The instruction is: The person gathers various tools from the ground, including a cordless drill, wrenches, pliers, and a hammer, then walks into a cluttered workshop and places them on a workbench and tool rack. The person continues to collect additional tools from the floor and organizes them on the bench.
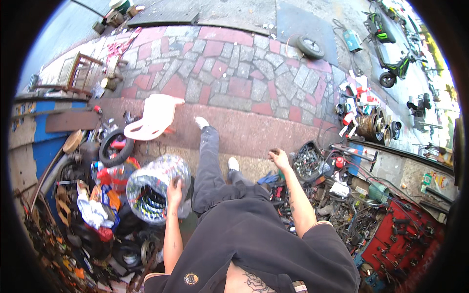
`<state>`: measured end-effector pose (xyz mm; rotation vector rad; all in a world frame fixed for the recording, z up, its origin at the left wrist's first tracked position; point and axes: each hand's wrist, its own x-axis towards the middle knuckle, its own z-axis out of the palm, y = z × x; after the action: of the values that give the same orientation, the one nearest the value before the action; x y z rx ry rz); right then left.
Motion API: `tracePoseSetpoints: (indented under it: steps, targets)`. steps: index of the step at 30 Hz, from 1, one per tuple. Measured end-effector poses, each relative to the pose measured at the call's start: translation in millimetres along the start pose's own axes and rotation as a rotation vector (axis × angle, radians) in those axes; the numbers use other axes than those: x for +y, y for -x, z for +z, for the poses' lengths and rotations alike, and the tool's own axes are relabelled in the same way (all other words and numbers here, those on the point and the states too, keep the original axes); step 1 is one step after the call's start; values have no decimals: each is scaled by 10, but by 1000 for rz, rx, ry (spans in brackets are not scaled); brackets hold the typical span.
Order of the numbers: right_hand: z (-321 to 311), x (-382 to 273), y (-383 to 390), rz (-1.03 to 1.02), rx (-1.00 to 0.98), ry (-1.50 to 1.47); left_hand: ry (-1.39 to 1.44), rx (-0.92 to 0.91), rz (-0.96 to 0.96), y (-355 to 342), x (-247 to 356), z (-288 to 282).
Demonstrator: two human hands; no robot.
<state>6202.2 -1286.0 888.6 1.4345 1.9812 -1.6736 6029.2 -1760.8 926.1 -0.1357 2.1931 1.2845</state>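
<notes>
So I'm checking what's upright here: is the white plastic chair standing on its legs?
No, the white plastic chair lies tipped over on the red paving, beside the black tyre.

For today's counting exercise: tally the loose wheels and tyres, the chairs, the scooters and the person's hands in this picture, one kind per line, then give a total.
Loose wheels and tyres: 2 – small wheel, black tyre
Chairs: 2 – white plastic chair, wooden chair
Scooters: 1 – green and black scooter
Hands: 2 – left hand on a wrapped tyre, right hand
Total: 7
</notes>
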Motion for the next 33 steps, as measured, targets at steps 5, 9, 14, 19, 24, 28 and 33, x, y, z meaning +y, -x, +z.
tracePoseSetpoints:
  steps: [5,9,14,19,24,28,33]
  targets:
    - [26,-420,-728,167,123,-58,48,-17,-627,-811,-1033,-427]
    - [127,-853,-943,179,339,411,296,25,-894,-1512,-649,-642]
    - [504,-2164,-1623,396,34,-57,152,156,-299,-3126,953,-974]
    - [1039,-3707,-2722,368,-114,106,363,221,-176,-4662,2465,-1362]
    - [1754,-5121,-4406,248,-160,207,348,325,-225,-5753,2640,-1754]
    - [2428,-6380,-5641,167,-273,399,491,484,-643,-5970,2330,-1947]
    - [3612,-8366,-6372,-107,-336,329,189,438,-552,-5973,2265,-2316]
